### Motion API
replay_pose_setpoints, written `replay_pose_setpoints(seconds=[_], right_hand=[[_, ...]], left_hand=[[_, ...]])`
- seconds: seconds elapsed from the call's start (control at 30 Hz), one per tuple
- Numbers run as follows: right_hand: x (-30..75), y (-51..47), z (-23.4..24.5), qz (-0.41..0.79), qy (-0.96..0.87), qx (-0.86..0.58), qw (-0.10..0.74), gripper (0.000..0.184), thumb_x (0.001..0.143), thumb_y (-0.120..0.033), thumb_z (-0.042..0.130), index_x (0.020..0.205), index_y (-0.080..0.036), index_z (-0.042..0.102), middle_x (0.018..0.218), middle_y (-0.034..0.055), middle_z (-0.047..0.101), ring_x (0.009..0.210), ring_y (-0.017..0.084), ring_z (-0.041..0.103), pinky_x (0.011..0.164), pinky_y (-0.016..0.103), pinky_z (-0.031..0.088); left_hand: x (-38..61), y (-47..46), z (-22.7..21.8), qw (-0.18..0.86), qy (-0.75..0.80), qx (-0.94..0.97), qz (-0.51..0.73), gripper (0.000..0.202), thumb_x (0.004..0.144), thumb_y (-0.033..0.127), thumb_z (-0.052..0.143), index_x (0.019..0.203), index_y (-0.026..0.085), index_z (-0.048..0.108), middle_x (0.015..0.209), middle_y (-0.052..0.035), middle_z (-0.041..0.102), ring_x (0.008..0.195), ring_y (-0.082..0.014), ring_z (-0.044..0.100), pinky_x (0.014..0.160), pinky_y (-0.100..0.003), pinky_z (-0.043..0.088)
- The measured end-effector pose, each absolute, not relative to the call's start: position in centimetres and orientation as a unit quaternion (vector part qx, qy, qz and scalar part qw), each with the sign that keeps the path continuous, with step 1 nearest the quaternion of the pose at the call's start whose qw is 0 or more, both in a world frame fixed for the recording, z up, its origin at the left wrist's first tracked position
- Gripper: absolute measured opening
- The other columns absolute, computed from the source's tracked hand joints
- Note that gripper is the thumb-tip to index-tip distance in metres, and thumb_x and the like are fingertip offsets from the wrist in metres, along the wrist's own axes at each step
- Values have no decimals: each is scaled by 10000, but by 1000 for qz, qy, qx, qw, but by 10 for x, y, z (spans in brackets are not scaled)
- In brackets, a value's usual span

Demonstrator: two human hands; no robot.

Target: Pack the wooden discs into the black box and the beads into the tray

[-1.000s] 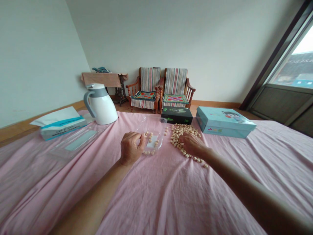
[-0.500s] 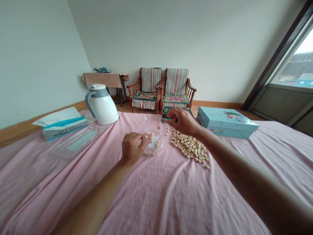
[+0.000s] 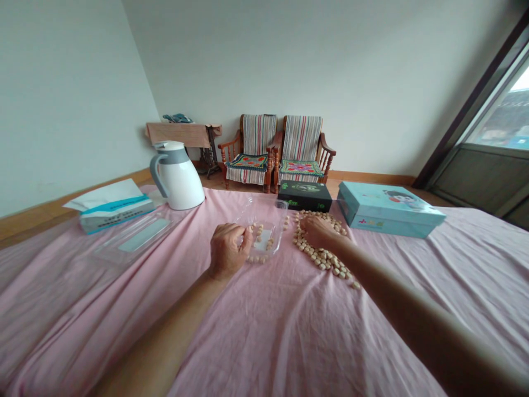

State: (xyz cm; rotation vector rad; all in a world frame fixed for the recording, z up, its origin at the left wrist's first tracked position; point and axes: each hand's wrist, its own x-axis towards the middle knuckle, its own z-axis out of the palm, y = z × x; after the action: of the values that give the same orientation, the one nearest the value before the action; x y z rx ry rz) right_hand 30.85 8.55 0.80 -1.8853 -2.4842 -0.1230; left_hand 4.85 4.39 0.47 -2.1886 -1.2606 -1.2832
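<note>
My left hand [image 3: 228, 248] is closed at the left side of a clear plastic box [image 3: 282, 220], thumb and curled fingers at its rim. Several small pale tan pieces, like nuts or beans [image 3: 259, 229], are in and along that box, and a white label shows in its bottom. Over to the right, my right hand [image 3: 319, 231] is down in a spread pile of the same tan pieces [image 3: 326, 259]. Its fingertips are hidden among them, so I cannot see whether it holds any. A few pieces [image 3: 286, 222] lie between the box and the pile.
Behind the pile stand a black box [image 3: 305, 190] and a light blue box [image 3: 390, 209]. At left are a white jug [image 3: 179, 179], a tissue pack [image 3: 118, 209] and a clear plastic lid [image 3: 140, 234]. A pink cloth [image 3: 256, 331] covers the surface. Two chairs [image 3: 281, 143] stand beyond.
My right hand has moved from above the far right corner of the plastic box down into the pile. A tan piece beneath it earlier is no longer there. My left hand stays at the box.
</note>
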Motion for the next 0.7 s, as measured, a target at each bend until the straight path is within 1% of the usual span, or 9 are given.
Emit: replay_pose_setpoints(seconds=[0.13, 0.27, 0.33, 0.37, 0.47, 0.53, 0.6, 0.63, 0.7], right_hand=[[308, 82, 6, -39, -790, -612, 12, 253, 762, -27, 450, 869, -109, 664, 883, 157, 691, 812, 214, 642, 657, 259, 417], [309, 80, 21, -54, -785, -615, 47, 264, 758, -30, 451, 922, -114, 640, 920, 144, 680, 844, 197, 625, 697, 254, 411], [303, 80, 36, -63, -787, -603, 110, 255, 775, -63, 455, 952, -124, 628, 945, 121, 673, 868, 180, 608, 734, 250, 408], [299, 79, 45, -59, -790, -588, 163, 245, 777, -82, 466, 956, -127, 626, 931, 106, 673, 852, 170, 604, 737, 247, 409], [281, 77, 69, -2, -794, -518, 318, 236, 761, -128, 519, 971, -126, 626, 856, 59, 675, 752, 131, 599, 693, 228, 422], [273, 76, 78, 34, -790, -484, 374, 243, 759, -167, 553, 986, -133, 630, 863, 45, 682, 732, 118, 602, 682, 223, 428], [271, 77, 79, 44, -783, -489, 382, 213, 772, -186, 550, 956, -140, 648, 850, 41, 689, 726, 118, 607, 676, 222, 426], [273, 78, 75, 40, -780, -508, 363, 195, 779, -179, 536, 924, -143, 661, 829, 42, 692, 724, 123, 610, 669, 222, 421], [280, 81, 62, 24, -780, -561, 276, 202, 783, -139, 498, 867, -148, 681, 797, 52, 697, 733, 137, 618, 653, 220, 402]], left_hand=[[49, 44, 5, 149, -443, -763, -446, 336, 879, 238, 455, 546, 201, 469, 557, -26, 564, 604, -174, 541, 658, -314, 386], [50, 43, 6, 142, -446, -763, -446, 341, 880, 238, 454, 542, 200, 481, 563, -23, 571, 613, -169, 546, 669, -311, 386], [51, 43, 6, 140, -447, -763, -446, 342, 878, 235, 453, 539, 200, 478, 560, -20, 567, 611, -165, 543, 664, -308, 383], [51, 43, 6, 140, -447, -763, -446, 342, 876, 235, 453, 536, 200, 474, 557, -19, 563, 608, -165, 540, 660, -307, 381], [51, 43, 7, 139, -448, -760, -450, 352, 874, 250, 461, 526, 201, 454, 540, -15, 542, 595, -163, 529, 649, -307, 375], [51, 43, 7, 136, -447, -759, -454, 353, 874, 261, 468, 527, 200, 452, 539, -13, 540, 594, -162, 529, 648, -306, 374], [51, 43, 7, 135, -446, -759, -455, 350, 873, 261, 470, 529, 200, 454, 541, -13, 542, 595, -160, 529, 645, -303, 374], [51, 43, 7, 136, -446, -759, -454, 347, 872, 257, 470, 530, 199, 456, 544, -14, 544, 595, -160, 528, 644, -302, 373], [51, 43, 6, 143, -446, -759, -452, 344, 868, 244, 468, 527, 200, 458, 547, -16, 547, 596, -162, 524, 642, -303, 371]])
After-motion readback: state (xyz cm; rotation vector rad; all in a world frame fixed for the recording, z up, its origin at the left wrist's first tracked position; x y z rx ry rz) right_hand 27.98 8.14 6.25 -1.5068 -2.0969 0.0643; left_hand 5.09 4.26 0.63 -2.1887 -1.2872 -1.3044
